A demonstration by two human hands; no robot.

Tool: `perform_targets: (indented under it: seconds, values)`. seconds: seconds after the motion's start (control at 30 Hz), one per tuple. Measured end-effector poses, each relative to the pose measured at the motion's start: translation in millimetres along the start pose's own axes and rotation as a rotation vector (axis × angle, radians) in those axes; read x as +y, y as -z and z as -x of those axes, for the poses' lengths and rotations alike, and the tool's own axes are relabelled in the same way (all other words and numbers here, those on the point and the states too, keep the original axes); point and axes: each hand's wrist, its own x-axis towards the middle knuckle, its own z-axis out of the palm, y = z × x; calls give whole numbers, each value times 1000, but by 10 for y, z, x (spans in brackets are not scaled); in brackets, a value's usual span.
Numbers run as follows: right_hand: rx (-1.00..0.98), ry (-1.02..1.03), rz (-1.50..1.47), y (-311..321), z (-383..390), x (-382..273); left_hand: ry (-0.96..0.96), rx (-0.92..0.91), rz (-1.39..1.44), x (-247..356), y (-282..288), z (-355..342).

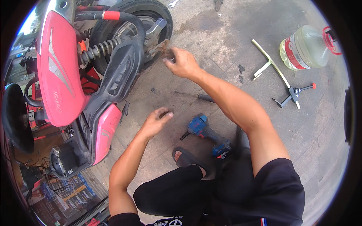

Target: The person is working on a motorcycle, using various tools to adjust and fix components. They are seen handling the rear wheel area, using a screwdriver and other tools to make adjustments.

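Right hand at the rusty bracket on the scooter wheel; left hand in mid-air

Rusty bracket (162, 46): located at the hub side of the scooter's wheel (167, 20), upper middle of view. Right hand (181, 63) is right at it, arm stretched forward. Right grip narrow, fingers curled toward thumb; cannot tell whether it pinches the bracket or only lies against it. Left hand (155, 123) is over the floor (222, 45), nearer the body, apart from the scooter. Left grip partly open, nothing seen in it; fingertips look dark and dirty.

Scooter, left side of view: pink panel (62, 71), coil spring (101, 51) beside the wheel, long black cover (122, 71) running back from the hub.

On the floor: blue-and-black power tool (207, 134) between the forearms, near the sandal (187, 159). Thin rod with black handle (205, 98), handle end partly hidden by the right forearm. Further right: pale metal bar with side arm and black clamp (278, 72), red tip on the clamp. Beyond it, large clear bottle (309, 47), red cap, red label, pale liquid inside. Wrench (173, 3) at upper edge, partly cut off.
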Motion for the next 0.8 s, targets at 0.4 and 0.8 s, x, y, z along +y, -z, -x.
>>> perform_targets:
  seconds: [0.4, 0.8]
  values:
    - [156, -228, -266, -486, -288, -323, -164, 288, 292, 633, -31, 1672]
    - [257, -24, -191, -486, -184, -246, -264, 318, -178, 521, 174, 1477]
